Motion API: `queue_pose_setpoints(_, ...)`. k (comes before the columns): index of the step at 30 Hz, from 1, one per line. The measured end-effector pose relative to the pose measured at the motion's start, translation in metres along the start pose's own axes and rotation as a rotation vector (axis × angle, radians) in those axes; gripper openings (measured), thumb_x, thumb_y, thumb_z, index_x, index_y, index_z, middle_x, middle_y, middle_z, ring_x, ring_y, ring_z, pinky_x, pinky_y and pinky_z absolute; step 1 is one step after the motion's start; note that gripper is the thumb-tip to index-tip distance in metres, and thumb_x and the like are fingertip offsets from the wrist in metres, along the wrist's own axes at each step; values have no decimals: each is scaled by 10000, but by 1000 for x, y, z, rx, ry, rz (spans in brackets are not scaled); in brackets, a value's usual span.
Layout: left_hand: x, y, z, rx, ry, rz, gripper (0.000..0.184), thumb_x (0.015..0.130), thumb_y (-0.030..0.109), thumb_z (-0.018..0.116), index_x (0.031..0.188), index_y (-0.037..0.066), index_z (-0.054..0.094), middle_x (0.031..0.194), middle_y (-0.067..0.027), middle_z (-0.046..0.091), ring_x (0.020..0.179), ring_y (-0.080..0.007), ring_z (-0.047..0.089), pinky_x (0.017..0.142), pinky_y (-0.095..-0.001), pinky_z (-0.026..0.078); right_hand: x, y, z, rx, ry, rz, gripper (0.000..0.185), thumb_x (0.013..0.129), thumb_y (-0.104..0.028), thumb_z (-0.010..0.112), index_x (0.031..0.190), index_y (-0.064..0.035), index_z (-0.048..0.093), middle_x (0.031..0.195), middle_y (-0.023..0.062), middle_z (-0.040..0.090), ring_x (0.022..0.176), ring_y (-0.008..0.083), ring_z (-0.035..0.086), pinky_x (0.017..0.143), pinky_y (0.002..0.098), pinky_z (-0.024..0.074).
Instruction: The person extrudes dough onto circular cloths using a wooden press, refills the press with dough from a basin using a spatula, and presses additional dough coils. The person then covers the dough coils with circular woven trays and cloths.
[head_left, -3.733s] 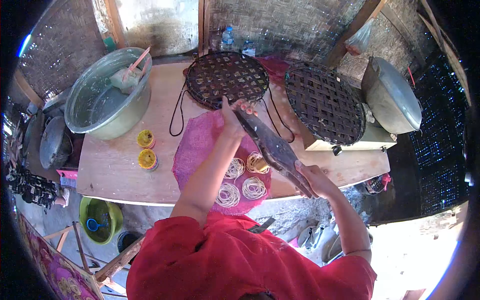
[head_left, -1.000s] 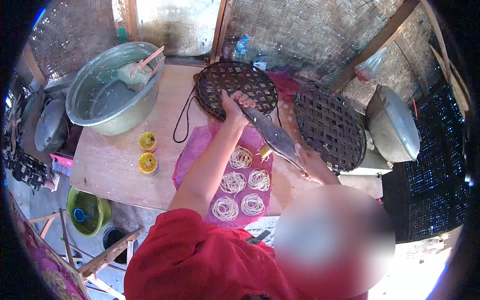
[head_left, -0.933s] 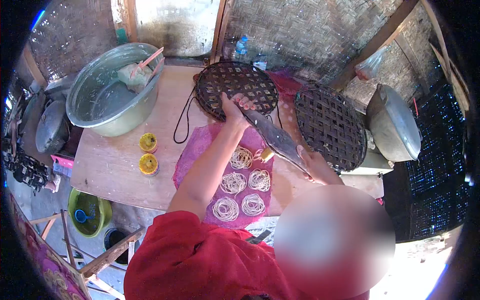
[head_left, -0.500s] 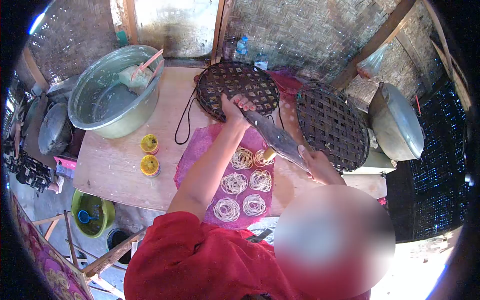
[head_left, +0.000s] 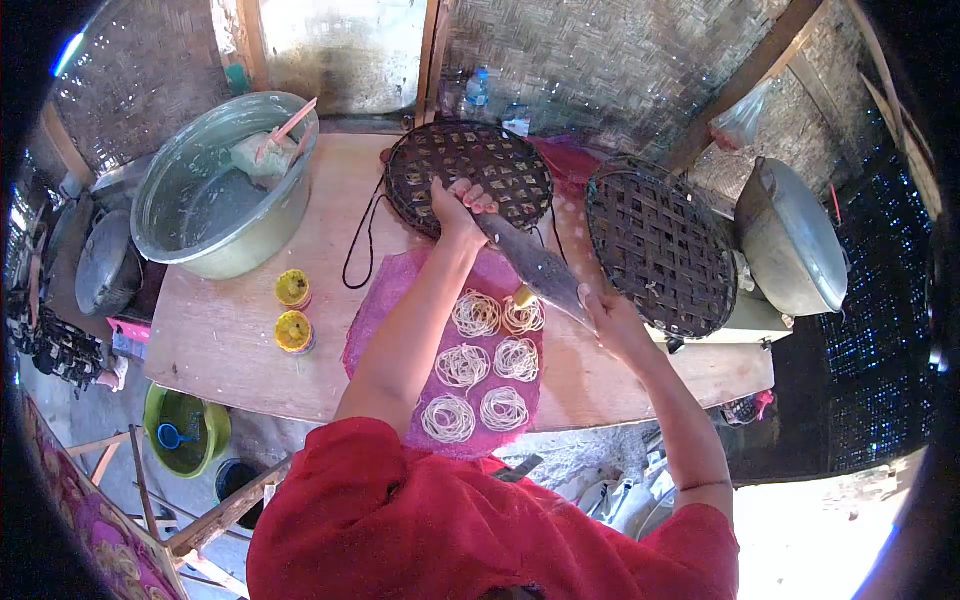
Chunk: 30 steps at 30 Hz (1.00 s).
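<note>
A dark, flat wooden noodle press (head_left: 540, 265) slants across the mesh sheet between my two hands. My left hand (head_left: 462, 207) grips its upper-left end, fingers wrapped over. My right hand (head_left: 612, 322) is closed round its lower-right end. From the underside sticks a short yellow cylinder (head_left: 524, 296), just over the top-right noodle nest (head_left: 525, 316). Several pale coiled nests (head_left: 463, 366) lie in two columns on the pink mesh sheet (head_left: 400, 290).
Behind my left hand sits a round dark woven tray (head_left: 420, 160); another woven tray (head_left: 660, 250) leans at right beside a large metal pot (head_left: 790, 240). A big green basin (head_left: 215, 250) and two yellow-topped containers (head_left: 293, 288) (head_left: 294, 332) stand on the table's left.
The press and both hands have shifted very slightly within the view, still over the same nest. My right forearm, hidden behind a blurred patch before, is now visible.
</note>
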<state>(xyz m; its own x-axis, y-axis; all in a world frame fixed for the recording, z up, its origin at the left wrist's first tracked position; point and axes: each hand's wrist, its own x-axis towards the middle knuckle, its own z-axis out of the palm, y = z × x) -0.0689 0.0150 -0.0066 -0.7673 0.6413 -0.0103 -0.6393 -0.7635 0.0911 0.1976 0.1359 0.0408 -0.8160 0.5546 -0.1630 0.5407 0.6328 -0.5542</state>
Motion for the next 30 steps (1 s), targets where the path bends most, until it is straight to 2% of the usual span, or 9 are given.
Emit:
queue_pose_setpoints(2,-8,-3,-1,11,53,6,524,878,570,270,505,206,326,420,47,305,345,-137,333,426,-297,316,-5,-2,0,-11,-23,16,610,879,-574,428,1009,-20,649,897,262,635,932,369,620,817,391,462)
queue_pose_setpoints(5,-16,-13,-7,11,146,3,514,878,566,265,514,208,318,421,49,298,348,-140,328,427,-304,311,-17,-3,-2,90,-45,20,588,891,-541,447,937,5,659,833,246,640,839,330,634,767,381,472)
queue_pose_setpoints(7,-20,-23,-10,20,196,-1,512,881,567,261,520,207,309,418,50,293,350,-138,321,429,-314,306,-18,12,3,90,-13,-4,670,865,-610,450,654,10,590,472,14,437,408,125,464,397,289,367)
queue_pose_setpoints(8,-20,-26,-10,16,194,2,512,881,567,261,520,207,309,418,50,293,350,-138,321,429,-314,306,-19,19,7,86,-12,-7,670,865,-610,450,654,10,590,472,14,437,408,125,464,397,289,367)
queue_pose_setpoints(14,-10,-31,-29,-20,-31,-105,514,887,549,300,506,206,328,415,57,305,345,-115,318,431,-288,317,-34,14,-7,289,-317,281,736,854,-674,365,846,24,598,538,75,523,424,163,520,415,294,432)
queue_pose_setpoints(17,1,-20,-42,-211,-163,-181,531,886,568,299,506,198,321,430,55,297,360,-114,317,437,-280,313,-36,31,-3,1162,-732,208,967,748,-810,238,1197,11,479,925,279,604,591,267,631,541,330,547)
queue_pose_setpoints(20,1,-16,-44,-316,-105,-191,529,889,553,313,499,196,326,423,59,291,355,-107,314,428,-280,315,-24,49,51,1601,-771,184,967,735,-824,242,1297,-52,392,1069,254,571,610,255,619,536,326,541)
queue_pose_setpoints(22,4,-15,-50,-358,-132,-194,527,889,548,318,500,194,334,424,58,300,353,-108,320,428,-280,317,-25,24,72,1385,-575,81,932,743,-816,261,1327,-96,351,1079,179,567,557,221,577,526,320,541)
queue_pose_setpoints(30,17,-17,-84,-378,-474,-104,502,879,497,334,502,175,414,438,36,454,385,-115,453,454,-275,379,-12,36,104,1786,-684,174,758,858,-667,280,1277,-51,422,799,85,595,440,115,434,398,246,351)
